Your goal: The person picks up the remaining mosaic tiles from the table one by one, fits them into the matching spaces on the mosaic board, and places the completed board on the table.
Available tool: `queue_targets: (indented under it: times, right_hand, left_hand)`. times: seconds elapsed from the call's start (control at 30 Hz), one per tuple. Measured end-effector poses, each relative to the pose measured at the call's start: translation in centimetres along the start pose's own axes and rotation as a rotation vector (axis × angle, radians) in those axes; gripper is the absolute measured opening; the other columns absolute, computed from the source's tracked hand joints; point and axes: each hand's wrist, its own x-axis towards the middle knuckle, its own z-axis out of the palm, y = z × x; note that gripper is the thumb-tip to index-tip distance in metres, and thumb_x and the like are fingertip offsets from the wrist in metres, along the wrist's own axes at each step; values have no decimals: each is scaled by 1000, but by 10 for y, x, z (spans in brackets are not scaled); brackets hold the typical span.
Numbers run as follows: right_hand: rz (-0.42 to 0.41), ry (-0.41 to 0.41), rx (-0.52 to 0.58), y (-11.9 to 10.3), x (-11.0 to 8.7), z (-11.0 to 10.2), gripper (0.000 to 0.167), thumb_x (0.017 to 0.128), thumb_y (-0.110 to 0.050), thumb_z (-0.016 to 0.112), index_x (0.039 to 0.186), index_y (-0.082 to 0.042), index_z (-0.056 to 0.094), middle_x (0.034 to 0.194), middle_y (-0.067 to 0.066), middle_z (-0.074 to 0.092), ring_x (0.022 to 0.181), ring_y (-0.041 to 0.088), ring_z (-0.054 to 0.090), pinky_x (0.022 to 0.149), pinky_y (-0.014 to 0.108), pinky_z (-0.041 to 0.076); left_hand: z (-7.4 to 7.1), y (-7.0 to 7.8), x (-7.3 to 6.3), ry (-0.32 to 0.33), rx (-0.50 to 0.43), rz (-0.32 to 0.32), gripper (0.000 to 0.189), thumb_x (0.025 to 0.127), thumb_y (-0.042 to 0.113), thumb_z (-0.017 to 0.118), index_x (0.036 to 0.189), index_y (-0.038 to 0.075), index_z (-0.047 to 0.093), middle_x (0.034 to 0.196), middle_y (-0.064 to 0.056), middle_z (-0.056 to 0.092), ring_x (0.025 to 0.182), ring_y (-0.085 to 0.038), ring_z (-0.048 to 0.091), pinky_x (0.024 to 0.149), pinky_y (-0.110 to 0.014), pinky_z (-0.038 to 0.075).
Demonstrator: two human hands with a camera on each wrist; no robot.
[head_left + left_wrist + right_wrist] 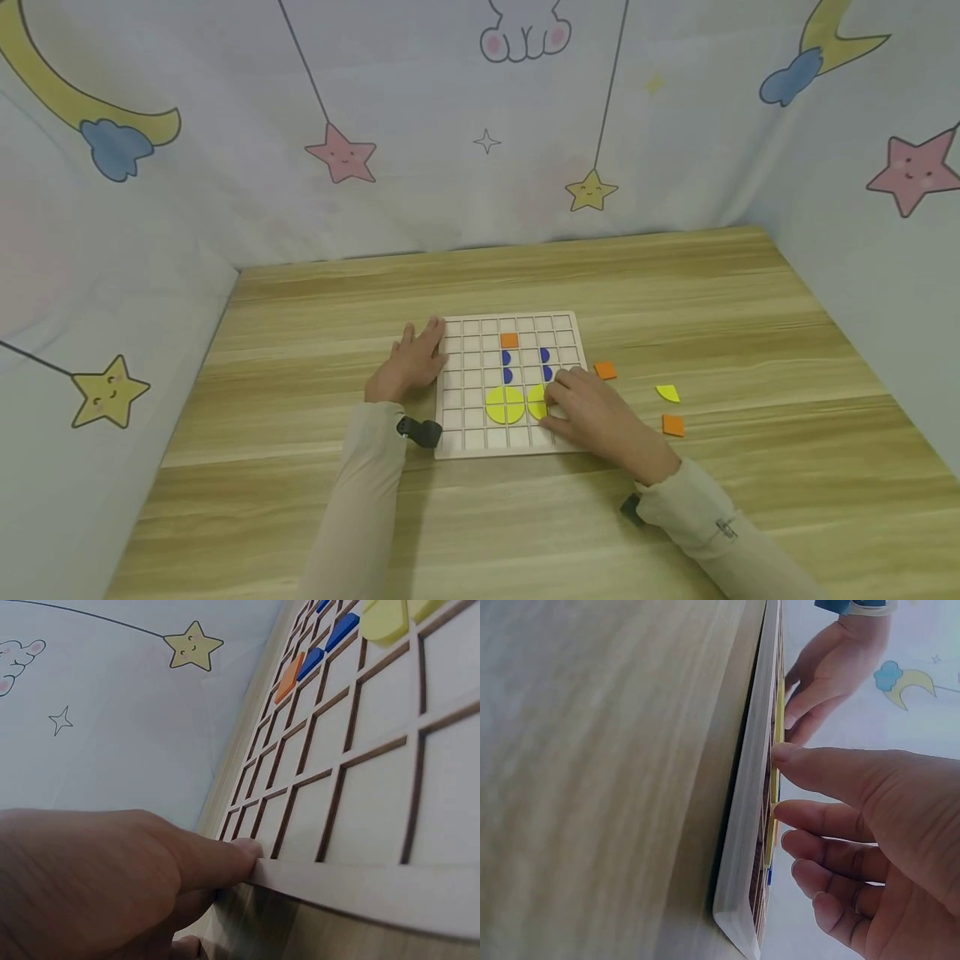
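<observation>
Head view only: three loose pieces on a wood-grain tabletop [300, 367], right of the grid board [453, 398]. An orange square [605, 370] just beside the rim; a yellow quarter-round [667, 393] and a second orange square [672, 426] farther out. Also there alone: whole layout of the board, dark wrist devices [422, 432] below both hands.

Left wrist view only: close detail of the left hand [408, 362], one fingertip laid on the board's rim; dark brown sides to the raised bars between cells.

Right wrist view only: board nearly edge-on, with pale side and rounded corner; thumb and forefinger of the right hand [600, 417] at the yellow, tips apart, other fingers loosely bent. Pinching or merely touching: cannot tell.

Left hand: relaxed, fingers extended along the left edge, nothing held.

Grid board: pale wood, flat on the tabletop between the hands, square cells in rows. Set within: one orange tile [509, 340] near the top; four blue half-rounds [506, 357] in two upright pairs; below the left pair, a complete yellow disc [497, 398] in four quarters; beside it, a second yellow shape [536, 402], partly hidden under the right hand.
</observation>
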Motion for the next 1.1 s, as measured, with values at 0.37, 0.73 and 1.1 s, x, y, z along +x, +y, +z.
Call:
queue_targets:
  times: [0.37,0.73,1.1]
  right_hand:
    - [15,2,-34,-3,2,1,24,83,-36,72,87,-14,65,84,-5,56,76,13,45,68,26,41]
    - [-7,22,-45,-3,2,4,21,84,-34,72,88,-15,64,85,-5,56,77,12,46,69,26,42]
    - [-15,19,-60,-3,2,3,22,84,-34,71,89,-14,65,85,-5,56,77,12,45,68,26,41]
  left_hand:
    - [1,0,0,3,-13,-6,62,103,23,36,155,12,4,162,-7,-2,146,-41,-13,116,-61,-1]
    - [2,1,-1,8,-7,-24,63,103,23,38,155,14,3,162,-5,-2,146,-39,-13,117,-59,-2]
    - [2,-1,-2,16,-3,-19,62,103,23,37,155,14,4,162,-5,-2,146,-39,-13,117,-59,-2]
